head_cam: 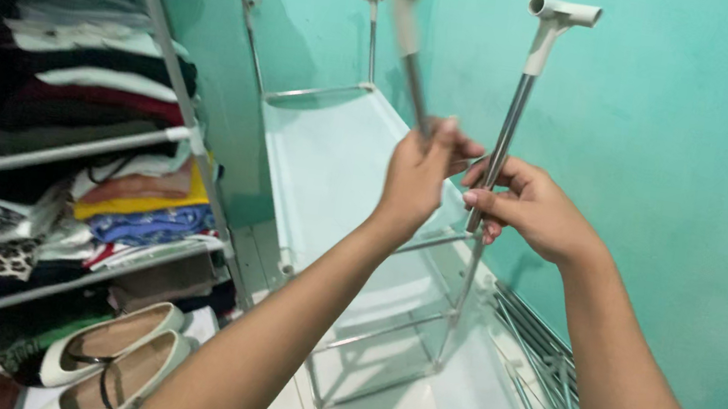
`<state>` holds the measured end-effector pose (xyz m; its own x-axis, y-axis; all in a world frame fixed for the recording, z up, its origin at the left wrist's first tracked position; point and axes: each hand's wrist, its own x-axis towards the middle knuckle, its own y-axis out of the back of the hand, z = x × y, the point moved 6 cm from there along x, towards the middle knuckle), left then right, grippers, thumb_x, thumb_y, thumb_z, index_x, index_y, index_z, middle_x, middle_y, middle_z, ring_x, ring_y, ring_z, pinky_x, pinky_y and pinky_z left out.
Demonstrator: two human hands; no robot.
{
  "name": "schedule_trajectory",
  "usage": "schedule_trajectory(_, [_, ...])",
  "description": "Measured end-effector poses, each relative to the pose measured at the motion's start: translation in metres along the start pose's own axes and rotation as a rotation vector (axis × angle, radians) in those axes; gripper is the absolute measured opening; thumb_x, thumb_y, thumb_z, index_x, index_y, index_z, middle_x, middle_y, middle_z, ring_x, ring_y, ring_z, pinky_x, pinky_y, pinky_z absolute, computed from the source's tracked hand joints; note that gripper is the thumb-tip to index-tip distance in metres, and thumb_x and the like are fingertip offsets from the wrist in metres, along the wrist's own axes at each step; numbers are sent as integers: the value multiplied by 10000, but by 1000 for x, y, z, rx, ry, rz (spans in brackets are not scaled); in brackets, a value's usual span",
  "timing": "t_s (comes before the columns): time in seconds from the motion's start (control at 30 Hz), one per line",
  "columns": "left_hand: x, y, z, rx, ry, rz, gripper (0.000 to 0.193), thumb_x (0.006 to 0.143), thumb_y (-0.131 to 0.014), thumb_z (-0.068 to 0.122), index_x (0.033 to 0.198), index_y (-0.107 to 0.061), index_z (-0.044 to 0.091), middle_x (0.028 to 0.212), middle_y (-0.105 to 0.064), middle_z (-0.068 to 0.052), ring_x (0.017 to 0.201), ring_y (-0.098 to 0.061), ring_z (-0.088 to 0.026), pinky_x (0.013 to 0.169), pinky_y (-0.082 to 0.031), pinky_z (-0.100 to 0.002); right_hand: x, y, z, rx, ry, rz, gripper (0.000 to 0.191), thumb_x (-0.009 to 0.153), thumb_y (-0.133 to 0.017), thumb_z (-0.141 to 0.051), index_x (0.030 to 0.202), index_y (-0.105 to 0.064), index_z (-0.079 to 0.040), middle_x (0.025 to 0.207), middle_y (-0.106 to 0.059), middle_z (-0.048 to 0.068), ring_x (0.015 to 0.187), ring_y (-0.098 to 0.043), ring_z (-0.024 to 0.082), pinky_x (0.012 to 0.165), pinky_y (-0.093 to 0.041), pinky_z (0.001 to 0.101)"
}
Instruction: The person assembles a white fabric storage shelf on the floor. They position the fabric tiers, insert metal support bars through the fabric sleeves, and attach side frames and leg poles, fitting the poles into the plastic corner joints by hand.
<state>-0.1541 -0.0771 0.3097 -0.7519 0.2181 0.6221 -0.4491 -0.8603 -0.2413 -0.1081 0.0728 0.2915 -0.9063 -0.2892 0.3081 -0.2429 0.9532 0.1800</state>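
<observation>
Room is tight between teal wall [686, 181] and packed clothes shelf [62, 146]; raised left hand [416, 179] and right hand [528, 207] each close fingers around a grey metal rod with white plastic joint [515, 112].

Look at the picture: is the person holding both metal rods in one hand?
No, the left hand grips one metal rod and the right hand grips the other rod.

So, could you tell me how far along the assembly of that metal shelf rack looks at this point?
Partly built: the rack frame by the wall stands with one white shelf panel fitted and corner posts rising above it. In hand, the left hand and the right hand each grip a metal tube with a white connector on top. Left over: loose tubes lie on the floor, unfitted.
</observation>
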Motion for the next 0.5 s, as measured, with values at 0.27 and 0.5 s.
schedule_trajectory(0.27, [-31, 100, 55, 213, 176, 122, 390, 1051, -504, 452, 1044, -579, 69, 644, -374, 60, 496, -334, -40, 405, -271, -239, 17, 20, 10, 29, -40, 385, 197, 992, -640, -245, 1054, -618, -59, 845, -671, 42, 657, -640, 110, 611, -569, 271])
schedule_trajectory(0.5, [-32, 111, 78, 177, 164, 129, 484, 1079, -344, 515, 1081, -569, 86, 668, -379, 53, 523, -327, -41, 431, -276, -231, 6, 39, 21, -266, -19, 519, 203, 913, -759, -208, 965, -667, -35, 757, -652, 35, 591, -606, 100, 514, -489, 264])
